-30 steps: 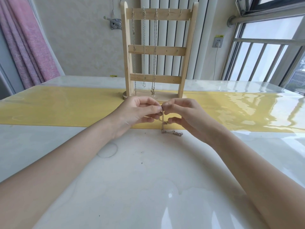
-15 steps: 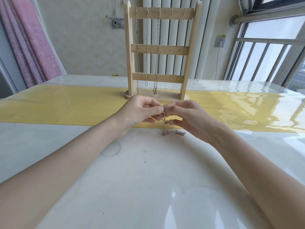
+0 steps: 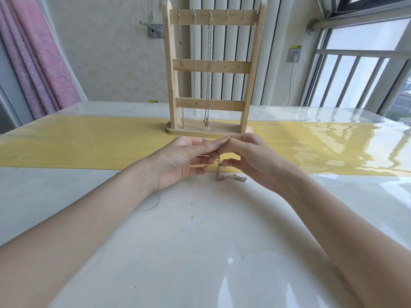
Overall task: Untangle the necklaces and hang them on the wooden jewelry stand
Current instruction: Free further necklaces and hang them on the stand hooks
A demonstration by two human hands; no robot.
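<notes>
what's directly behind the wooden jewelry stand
Behind the wooden jewelry stand a white ribbed radiator against the wall shows between the rails. Three necklaces hang in front of it. The radiator's foot is hidden by the stand's base.

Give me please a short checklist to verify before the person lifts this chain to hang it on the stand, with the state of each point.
1. Both hands hold the chain: ok, the left hand and the right hand pinch its upper part.
2. Chain free of knots: cannot tell, its lower end lies bunched on the table.
3. Free hook on the stand: ok, the two right hooks on the top bar are empty.
4. Hanging chains out of the way: ok, all three hang on the left hooks.
5. Stand upright: ok, it stands on its base.
6. Clasp open or closed: cannot tell, too small.
</notes>
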